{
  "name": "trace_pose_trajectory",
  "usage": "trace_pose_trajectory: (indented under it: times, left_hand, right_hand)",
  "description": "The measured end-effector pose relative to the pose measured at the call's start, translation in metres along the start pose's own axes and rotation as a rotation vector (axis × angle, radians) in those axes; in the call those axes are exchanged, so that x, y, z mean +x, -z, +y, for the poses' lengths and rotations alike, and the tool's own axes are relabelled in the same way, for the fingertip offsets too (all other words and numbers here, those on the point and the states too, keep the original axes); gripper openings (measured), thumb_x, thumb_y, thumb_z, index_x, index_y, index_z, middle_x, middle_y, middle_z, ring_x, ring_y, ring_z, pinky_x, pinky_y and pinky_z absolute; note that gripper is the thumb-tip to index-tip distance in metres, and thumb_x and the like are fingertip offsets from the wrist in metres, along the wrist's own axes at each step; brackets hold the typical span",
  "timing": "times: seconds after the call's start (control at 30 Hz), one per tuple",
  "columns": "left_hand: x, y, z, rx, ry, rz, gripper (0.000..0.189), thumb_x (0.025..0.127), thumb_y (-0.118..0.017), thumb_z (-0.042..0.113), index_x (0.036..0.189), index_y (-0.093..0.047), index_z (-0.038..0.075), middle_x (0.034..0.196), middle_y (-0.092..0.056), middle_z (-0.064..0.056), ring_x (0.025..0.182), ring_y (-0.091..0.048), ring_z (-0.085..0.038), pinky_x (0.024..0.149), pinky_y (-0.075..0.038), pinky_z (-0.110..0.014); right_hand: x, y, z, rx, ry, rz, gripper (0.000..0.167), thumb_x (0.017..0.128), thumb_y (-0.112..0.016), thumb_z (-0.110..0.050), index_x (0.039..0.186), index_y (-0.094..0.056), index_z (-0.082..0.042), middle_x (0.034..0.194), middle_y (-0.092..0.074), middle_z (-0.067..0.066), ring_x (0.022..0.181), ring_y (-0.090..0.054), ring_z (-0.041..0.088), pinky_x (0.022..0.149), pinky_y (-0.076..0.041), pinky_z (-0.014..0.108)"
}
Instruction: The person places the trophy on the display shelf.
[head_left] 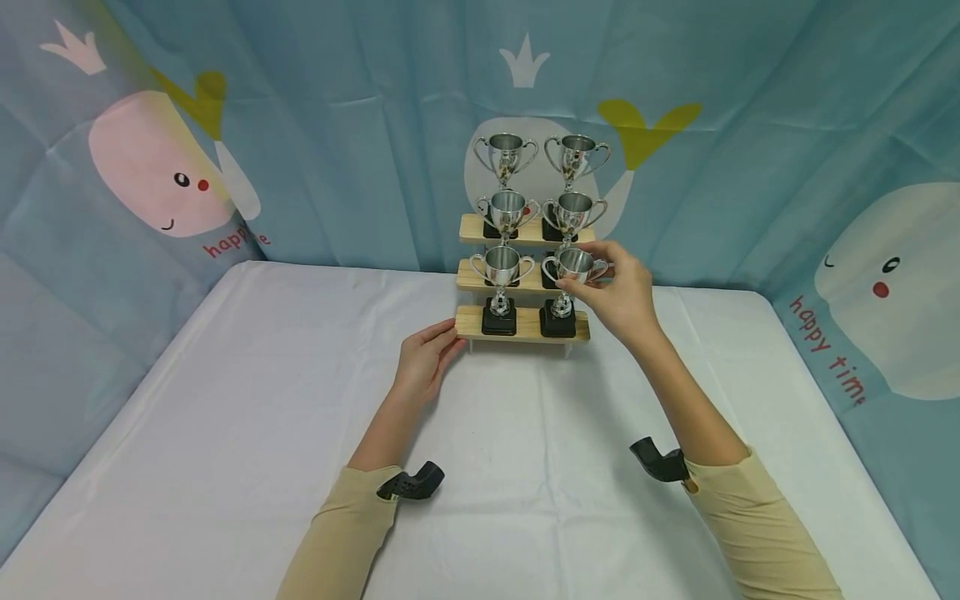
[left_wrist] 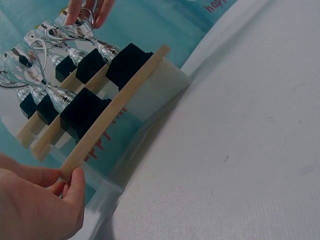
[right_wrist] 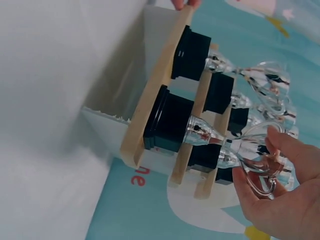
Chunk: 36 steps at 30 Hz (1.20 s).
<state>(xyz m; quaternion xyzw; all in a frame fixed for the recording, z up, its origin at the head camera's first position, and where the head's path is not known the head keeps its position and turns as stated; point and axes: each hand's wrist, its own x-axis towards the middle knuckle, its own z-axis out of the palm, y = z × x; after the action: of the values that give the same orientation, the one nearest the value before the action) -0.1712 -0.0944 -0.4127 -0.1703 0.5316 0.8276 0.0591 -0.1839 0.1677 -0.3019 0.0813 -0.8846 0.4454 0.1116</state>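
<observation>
Silver trophies (head_left: pixel 499 268) with two handles and black square bases stand in two columns on a three-tier display stand (head_left: pixel 529 334) with wooden shelves. My right hand (head_left: pixel 624 292) holds the cup of the front right trophy (head_left: pixel 558 310), whose base (right_wrist: pixel 172 120) rests on the lowest shelf (right_wrist: pixel 162 75). In the right wrist view, thumb and fingers are around the cup beside its handle. My left hand (head_left: pixel 426 360) pinches the left end of that lowest shelf between thumb and fingers, as the left wrist view shows at the board's end (left_wrist: pixel 75 160).
A white cloth (head_left: pixel 300 400) covers the table. Behind it and at both sides hangs a blue curtain (head_left: pixel 337 150) with cartoon prints, close behind the stand. Pale supports (left_wrist: pixel 160 90) hold the shelf above the cloth. A black wrist mount (head_left: pixel 412 482) sits on each sleeve.
</observation>
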Motion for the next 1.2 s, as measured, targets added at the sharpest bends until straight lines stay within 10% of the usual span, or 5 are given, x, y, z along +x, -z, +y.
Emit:
trace_pose_trajectory:
  times: [0.33, 0.87, 1.2]
  left_hand:
    - [-0.002, 0.001, 0.001, -0.001, 0.005, -0.003, 0.042, 0.108, -0.053, -0.003, 0.150, -0.051, -0.009, 0.152, -0.052, -0.024, 0.135, -0.058, -0.028, 0.106, -0.058, -0.024]
    - [-0.004, 0.008, 0.013, 0.070, 0.046, -0.038, 0.042, 0.109, -0.053, 0.000, 0.151, -0.051, -0.007, 0.153, -0.052, -0.022, 0.137, -0.057, -0.027, 0.103, -0.059, -0.021]
    - [-0.010, 0.019, 0.027, 0.293, -0.029, -0.038, 0.043, 0.111, -0.052, 0.006, 0.153, -0.049, -0.006, 0.154, -0.050, -0.023, 0.130, -0.057, -0.029, 0.109, -0.057, -0.028]
  right_hand:
    - [-0.006, 0.004, 0.001, 0.040, -0.027, -0.029, 0.066, 0.094, -0.083, -0.017, 0.150, -0.052, -0.002, 0.144, -0.057, 0.026, 0.123, -0.063, 0.046, 0.103, -0.059, 0.055]
    - [-0.020, 0.020, 0.022, 0.044, -0.047, -0.053, 0.061, 0.101, -0.076, -0.024, 0.151, -0.051, -0.001, 0.142, -0.059, 0.027, 0.122, -0.063, 0.046, 0.097, -0.061, 0.058]
    - [-0.028, 0.026, 0.036, -0.010, -0.105, -0.037, 0.059, 0.104, -0.070, -0.032, 0.152, -0.051, -0.002, 0.143, -0.059, 0.028, 0.125, -0.060, 0.047, 0.100, -0.059, 0.061]
